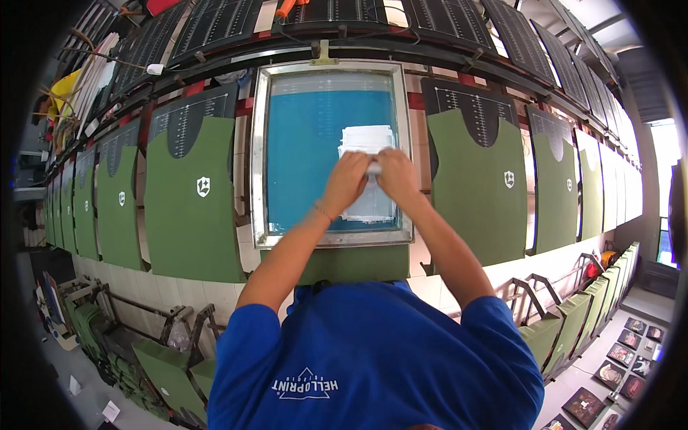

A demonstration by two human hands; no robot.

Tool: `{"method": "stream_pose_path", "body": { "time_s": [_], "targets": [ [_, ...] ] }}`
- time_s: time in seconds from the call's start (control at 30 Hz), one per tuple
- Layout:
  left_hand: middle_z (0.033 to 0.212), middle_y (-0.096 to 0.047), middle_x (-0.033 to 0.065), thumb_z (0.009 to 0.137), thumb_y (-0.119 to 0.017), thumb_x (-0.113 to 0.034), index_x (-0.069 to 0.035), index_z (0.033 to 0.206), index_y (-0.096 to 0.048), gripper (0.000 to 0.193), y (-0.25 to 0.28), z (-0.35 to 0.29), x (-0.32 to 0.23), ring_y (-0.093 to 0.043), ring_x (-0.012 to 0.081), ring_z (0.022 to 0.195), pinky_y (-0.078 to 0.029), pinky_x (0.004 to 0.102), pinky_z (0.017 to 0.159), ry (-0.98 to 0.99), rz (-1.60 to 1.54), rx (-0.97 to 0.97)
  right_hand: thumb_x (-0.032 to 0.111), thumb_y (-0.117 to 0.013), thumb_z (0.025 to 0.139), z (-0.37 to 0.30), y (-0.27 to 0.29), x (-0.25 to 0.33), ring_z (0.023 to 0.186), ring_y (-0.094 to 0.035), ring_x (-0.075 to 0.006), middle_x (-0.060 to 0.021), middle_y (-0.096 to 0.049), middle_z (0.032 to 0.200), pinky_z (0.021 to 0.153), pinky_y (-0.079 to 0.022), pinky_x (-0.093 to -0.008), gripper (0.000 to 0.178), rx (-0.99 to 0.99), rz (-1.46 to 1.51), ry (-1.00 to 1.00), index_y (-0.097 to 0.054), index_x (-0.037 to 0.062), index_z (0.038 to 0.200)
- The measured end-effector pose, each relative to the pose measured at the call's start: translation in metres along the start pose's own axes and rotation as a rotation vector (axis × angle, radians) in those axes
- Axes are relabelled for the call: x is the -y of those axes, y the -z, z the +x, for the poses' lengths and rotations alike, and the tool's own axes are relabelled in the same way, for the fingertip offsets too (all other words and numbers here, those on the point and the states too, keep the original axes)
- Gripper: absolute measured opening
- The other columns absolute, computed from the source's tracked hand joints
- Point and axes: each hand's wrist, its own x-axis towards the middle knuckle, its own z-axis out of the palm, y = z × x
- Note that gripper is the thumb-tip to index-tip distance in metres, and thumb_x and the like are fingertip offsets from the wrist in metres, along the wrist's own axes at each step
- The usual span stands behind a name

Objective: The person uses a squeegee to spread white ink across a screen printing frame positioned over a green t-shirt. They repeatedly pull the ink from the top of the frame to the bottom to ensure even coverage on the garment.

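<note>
My left hand (347, 179) and my right hand (396, 173) are close together, fingers wrapped round a squeegee (373, 168), of which only a pale bit shows between them. They hold it over the right half of a screen printing frame (259, 158) with metal sides and blue mesh (301, 158). White ink (368, 135) lies in a block beyond my hands, and a thinner whitish smear (370, 208) spreads on the near side. Below the frame's near edge shows the green fabric (337, 266) of a garment. The squeegee's blade is hidden by my hands.
Green shirts with small white emblems, such as the left shirt (190, 201) and right shirt (476, 186), lie on boards along both sides. A dark rail (344, 34) runs behind the frame, with bare black boards (448, 25) beyond. More green garments (566, 322) hang on racks behind me.
</note>
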Motion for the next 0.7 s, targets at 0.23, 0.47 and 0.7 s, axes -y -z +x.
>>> {"method": "stream_pose_path", "body": {
  "time_s": [0.23,0.47,0.7],
  "targets": [
    [0.105,-0.061,0.0152,0.074,-0.067,0.006,-0.002,0.107,-0.062,0.035,0.029,0.038,0.007,-0.055,0.0379,0.099,-0.047,0.0449,0.088,0.054,-0.005,0.094,0.002,-0.066,0.073,0.037,0.025,0.001,0.095,-0.066,-0.0358,-0.0146,-0.070,0.097,0.084,-0.053,-0.0462,0.022,0.046,-0.024,0.008,-0.075,0.0082,0.093],
    [0.105,-0.059,0.0170,0.069,-0.065,0.006,0.002,0.115,-0.060,0.046,0.027,-0.040,-0.062,-0.055,0.0391,0.100,-0.046,0.0469,0.088,-0.082,-0.035,-0.002,-0.005,-0.063,0.072,-0.071,0.021,0.031,0.107,-0.061,-0.0326,-0.0128,-0.065,0.106,0.089,-0.053,-0.0429,0.034,-0.085,0.004,0.080,-0.070,0.0062,0.104],
    [0.115,-0.058,0.0133,0.069,-0.073,-0.006,-0.001,0.123,-0.059,0.056,0.006,-0.138,-0.089,-0.054,0.0321,0.109,-0.045,0.0437,0.098,-0.035,0.112,0.112,-0.001,-0.069,0.068,-0.162,0.002,0.065,0.114,-0.055,-0.0327,-0.0126,-0.059,0.117,0.099,-0.047,-0.0418,0.048,-0.037,0.101,0.097,-0.063,0.0018,0.116]
  ]
}}
